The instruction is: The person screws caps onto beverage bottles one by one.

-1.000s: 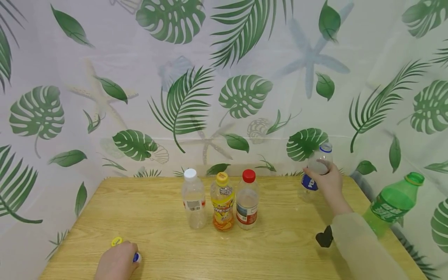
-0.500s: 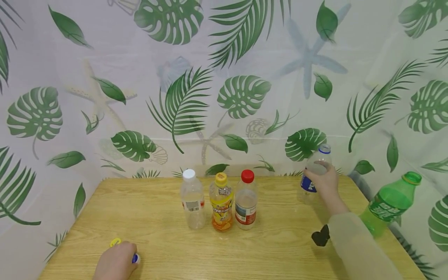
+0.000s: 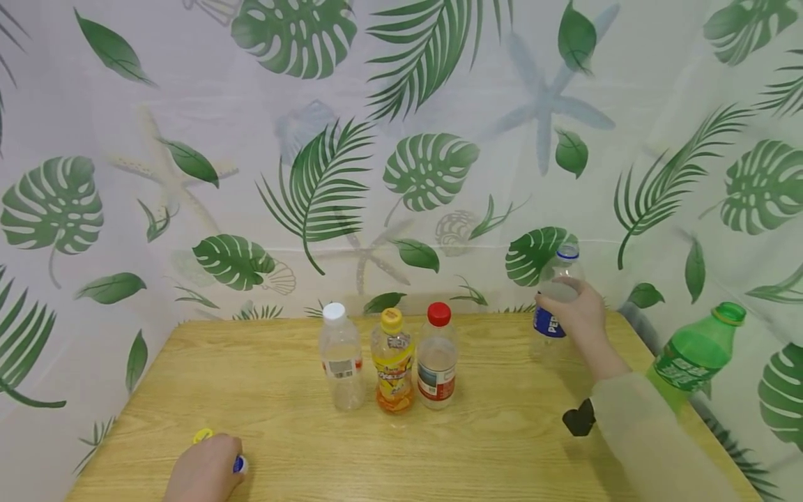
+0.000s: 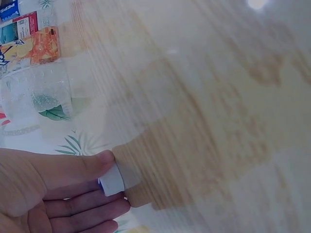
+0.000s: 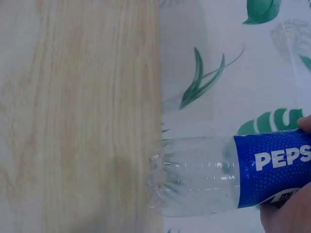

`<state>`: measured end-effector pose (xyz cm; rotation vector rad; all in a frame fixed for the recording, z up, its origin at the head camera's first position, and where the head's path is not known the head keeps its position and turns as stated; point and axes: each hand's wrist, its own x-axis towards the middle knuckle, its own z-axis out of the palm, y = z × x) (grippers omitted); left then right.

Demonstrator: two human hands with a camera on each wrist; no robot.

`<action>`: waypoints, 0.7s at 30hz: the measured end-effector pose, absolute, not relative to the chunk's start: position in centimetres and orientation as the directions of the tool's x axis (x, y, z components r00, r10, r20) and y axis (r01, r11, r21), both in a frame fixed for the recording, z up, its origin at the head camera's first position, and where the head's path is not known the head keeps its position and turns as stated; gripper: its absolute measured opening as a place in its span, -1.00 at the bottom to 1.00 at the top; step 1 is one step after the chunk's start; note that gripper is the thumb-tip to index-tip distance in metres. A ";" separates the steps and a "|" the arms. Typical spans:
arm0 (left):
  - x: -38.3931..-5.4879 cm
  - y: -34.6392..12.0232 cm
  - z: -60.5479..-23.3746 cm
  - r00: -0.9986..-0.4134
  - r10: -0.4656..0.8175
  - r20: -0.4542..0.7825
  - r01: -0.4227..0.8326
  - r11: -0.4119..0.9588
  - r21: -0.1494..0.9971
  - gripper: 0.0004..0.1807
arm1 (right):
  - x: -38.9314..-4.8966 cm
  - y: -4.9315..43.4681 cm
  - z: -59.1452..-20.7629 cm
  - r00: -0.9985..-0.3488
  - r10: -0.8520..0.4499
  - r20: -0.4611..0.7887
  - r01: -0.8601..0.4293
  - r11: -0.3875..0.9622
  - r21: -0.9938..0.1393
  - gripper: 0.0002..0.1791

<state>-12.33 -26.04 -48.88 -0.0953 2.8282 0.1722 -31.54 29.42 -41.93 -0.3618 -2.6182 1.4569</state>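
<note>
My left hand (image 3: 203,468) is low at the front left of the table. Between thumb and fingers it pinches a white and blue bottle cap (image 4: 112,180). A flat yellow cap (image 3: 203,436) lies on the table just beyond this hand. At the back right, my right hand (image 3: 578,314) grips a clear Pepsi bottle (image 3: 548,323) with a blue label, thumb and fingers round its upper part. No cap sits on its neck, which has a blue ring. In the right wrist view, the bottle's clear base (image 5: 194,174) shows near the table's back edge.
Mid-table stand a white-capped bottle (image 3: 341,369), a yellow-capped bottle (image 3: 394,369) and a red-capped bottle (image 3: 437,369). A green uncapped bottle (image 3: 696,355) is beyond my right sleeve (image 3: 652,439). A black piece (image 3: 580,418) is beside the sleeve. A leaf-patterned cloth (image 3: 376,209) hangs behind.
The Pepsi bottle in my right hand has become slightly more upright, its neck shifting left. My left hand stays put with the cap. The head view has drifted a little.
</note>
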 end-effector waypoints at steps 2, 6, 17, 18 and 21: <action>-12.3 -26.0 -48.9 -0.952 -0.048 -0.302 -0.085 0.990 0.109 -0.74 | -31.2 29.0 -41.1 -0.967 0.254 -0.001 0.141 0.532 -0.835 -0.13; -12.4 -26.1 -49.0 -0.952 -0.048 -0.301 -0.081 0.992 0.100 -0.73 | -30.7 28.1 -39.7 -0.975 0.220 0.031 0.099 0.555 -0.826 -0.15; -12.8 -26.4 -49.4 -0.937 -0.049 -0.345 -0.086 0.992 0.091 -0.73 | -28.7 25.0 -35.2 -0.981 0.157 0.118 -0.024 0.503 -0.864 -0.25; -12.8 -26.4 -49.4 -0.937 -0.048 -0.347 -0.085 0.992 0.092 -0.73 | -28.5 24.8 -34.8 -0.981 0.152 0.120 -0.027 0.505 -0.863 -0.24; -13.0 -26.3 -49.4 -0.932 -0.050 -0.359 -0.086 0.993 0.085 -0.73 | -27.7 24.1 -33.6 -0.983 0.137 0.118 -0.033 0.506 -0.862 -0.20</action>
